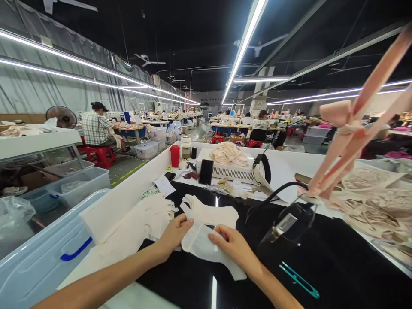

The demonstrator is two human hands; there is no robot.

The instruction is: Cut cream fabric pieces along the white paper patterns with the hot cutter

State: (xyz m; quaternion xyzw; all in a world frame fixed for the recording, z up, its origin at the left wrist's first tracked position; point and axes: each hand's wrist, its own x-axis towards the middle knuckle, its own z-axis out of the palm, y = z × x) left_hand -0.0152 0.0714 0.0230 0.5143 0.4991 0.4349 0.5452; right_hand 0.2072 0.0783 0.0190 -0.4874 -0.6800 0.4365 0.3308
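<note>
Both my hands hold one cream fabric piece point(199, 244) over the black worktop point(337, 266). My left hand point(174, 234) pinches its upper left edge with fingers closed. At the piece's right side, my right hand point(233, 246) grips it with curled fingers. Another cream cut piece point(212, 213) lies just beyond it. To the left of my left hand rests a stack of cream fabric pieces point(135, 229).
Teal thread snips point(299, 281) lie right of my right arm. A black lamp head point(289, 223) sits on the worktop, pink ribbon point(350, 124) hangs at right. A phone point(206, 171), red cup point(174, 156) and white machine point(231, 171) stand behind. Clear bins point(41, 257) sit left; other workers sit far back.
</note>
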